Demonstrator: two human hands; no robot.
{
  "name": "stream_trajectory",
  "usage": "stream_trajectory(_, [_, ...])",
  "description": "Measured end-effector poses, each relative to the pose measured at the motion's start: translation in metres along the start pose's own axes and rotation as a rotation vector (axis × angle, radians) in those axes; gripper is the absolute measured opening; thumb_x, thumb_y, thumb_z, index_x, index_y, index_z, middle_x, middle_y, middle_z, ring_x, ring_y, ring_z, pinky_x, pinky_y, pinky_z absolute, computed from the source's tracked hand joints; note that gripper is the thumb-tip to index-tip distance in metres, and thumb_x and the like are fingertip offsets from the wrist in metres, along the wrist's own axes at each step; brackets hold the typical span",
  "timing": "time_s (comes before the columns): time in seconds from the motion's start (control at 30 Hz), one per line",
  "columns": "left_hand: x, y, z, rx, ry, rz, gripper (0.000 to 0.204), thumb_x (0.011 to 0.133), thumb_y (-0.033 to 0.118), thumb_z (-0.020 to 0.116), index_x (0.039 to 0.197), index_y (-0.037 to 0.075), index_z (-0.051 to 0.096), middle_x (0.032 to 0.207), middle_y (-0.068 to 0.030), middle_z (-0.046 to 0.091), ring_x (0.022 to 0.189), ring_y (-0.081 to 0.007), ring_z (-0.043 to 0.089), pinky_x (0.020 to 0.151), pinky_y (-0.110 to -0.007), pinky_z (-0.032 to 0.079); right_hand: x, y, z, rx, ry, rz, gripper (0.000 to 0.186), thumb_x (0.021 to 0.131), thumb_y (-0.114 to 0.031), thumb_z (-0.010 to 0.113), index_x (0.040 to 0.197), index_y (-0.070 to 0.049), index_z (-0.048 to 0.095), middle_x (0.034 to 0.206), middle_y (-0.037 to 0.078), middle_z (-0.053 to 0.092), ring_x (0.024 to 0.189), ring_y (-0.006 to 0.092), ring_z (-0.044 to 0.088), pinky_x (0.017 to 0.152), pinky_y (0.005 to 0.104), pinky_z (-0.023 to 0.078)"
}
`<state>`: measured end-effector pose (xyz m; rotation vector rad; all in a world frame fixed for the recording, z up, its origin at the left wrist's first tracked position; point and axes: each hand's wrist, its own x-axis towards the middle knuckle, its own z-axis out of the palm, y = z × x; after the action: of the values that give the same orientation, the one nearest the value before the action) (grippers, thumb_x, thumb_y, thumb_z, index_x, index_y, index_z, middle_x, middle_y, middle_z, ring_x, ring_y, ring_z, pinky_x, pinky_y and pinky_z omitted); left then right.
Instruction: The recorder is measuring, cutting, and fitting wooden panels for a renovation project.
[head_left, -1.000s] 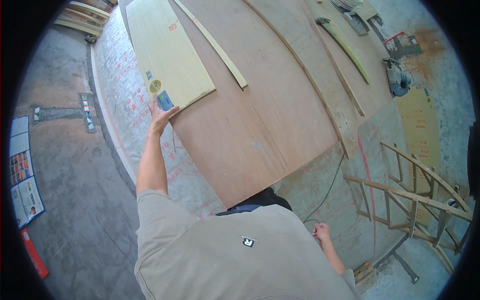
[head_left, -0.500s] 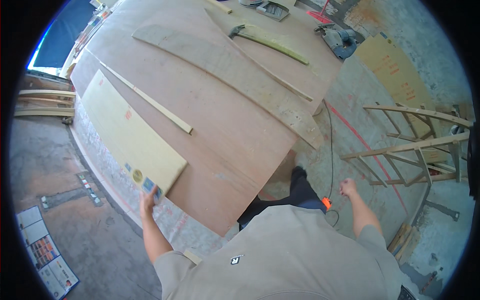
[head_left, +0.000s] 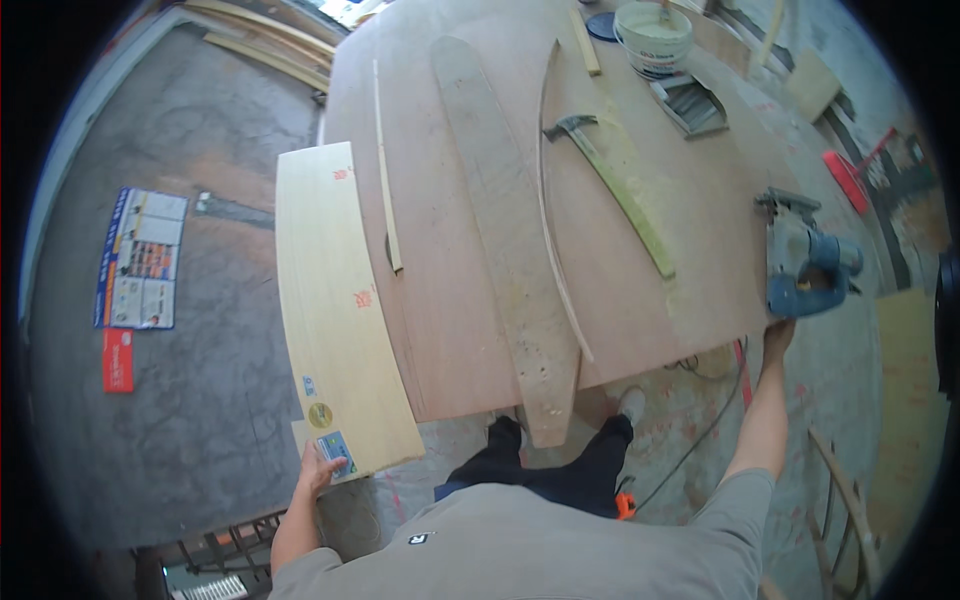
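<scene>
My left hand (head_left: pixel 318 467) grips the near left corner of a pale wooden board (head_left: pixel 330 260), its thumb lying over the stickers. The board has one long curved edge and rests partly on the left side of the plywood worktop (head_left: pixel 450 340), its near end overhanging. My right hand (head_left: pixel 778 338) is at the worktop's near right corner, against the near end of a blue jigsaw (head_left: pixel 805 265). Its fingers are hidden, so I cannot tell whether it holds the saw or the edge. The jigsaw lies at the right edge of the worktop.
On the worktop lie a thin wood strip (head_left: pixel 387 180), a long curved template (head_left: pixel 500 220), a hammer (head_left: pixel 620 200) with a greenish handle, a metal tray (head_left: pixel 692 106) and a white bucket (head_left: pixel 653 45). A cable (head_left: pixel 690 450) crosses the floor beside my feet.
My view has swung left and I now face the worktop squarely. My right hand, a closed fist over the floor before, has moved to the jigsaw. The left hand still holds the board.
</scene>
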<state>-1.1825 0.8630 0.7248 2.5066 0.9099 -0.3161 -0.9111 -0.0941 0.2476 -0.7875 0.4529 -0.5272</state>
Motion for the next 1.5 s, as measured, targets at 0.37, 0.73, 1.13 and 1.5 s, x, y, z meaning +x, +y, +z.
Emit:
stream_trajectory(0.37, [-0.067,0.113,0.014,0.432,0.257,-0.224,0.069,0.062,0.018,0.092,0.110,0.002,0.046,0.108,-0.0225,0.064,0.105,-0.0397,0.062,0.089,-0.044,0.049,0.056,0.033,0.008,0.016,-0.081,0.216,0.047,0.102,-0.033,0.045,0.139,-0.005,0.048,0.138,0.012,0.055,0.124,0.0253,0.053,0.107,0.0397,0.039])
stream_trajectory(0.73, [-0.013,0.137,0.017,0.192,0.389,-0.041,0.045,0.075,0.014,0.076,0.109,-0.001,0.051,0.103,-0.0182,0.064,0.097,-0.0306,0.064,0.086,-0.040,0.050,0.033,0.007,-0.015,-0.125,-0.075,0.264,0.048,0.102,-0.035,0.044,0.139,-0.005,0.048,0.139,0.010,0.054,0.125,0.0249,0.052,0.108,0.0399,0.039])
stream_trajectory(1.13, [0.144,0.179,-0.015,-0.268,0.235,0.089,0.033,0.082,0.013,0.072,0.110,-0.002,0.066,0.095,-0.0108,0.072,0.081,-0.0197,0.068,0.072,-0.036,0.054,-0.104,-0.020,-0.014,-0.450,-0.130,0.302,0.050,0.104,-0.042,0.039,0.138,-0.006,0.049,0.131,0.009,0.059,0.119,0.0204,0.055,0.103,0.0351,0.041])
stream_trajectory(1.5, [0.131,-0.003,0.031,-0.972,-0.112,0.095,0.030,0.090,0.017,0.070,0.110,-0.005,0.065,0.095,-0.0144,0.070,0.078,-0.0247,0.067,0.069,-0.043,0.057,-0.674,-0.003,0.187,-0.650,-0.614,1.141,0.049,0.102,-0.039,0.051,0.140,-0.009,0.047,0.121,0.012,0.066,0.106,0.0224,0.065,0.090,0.0331,0.050])
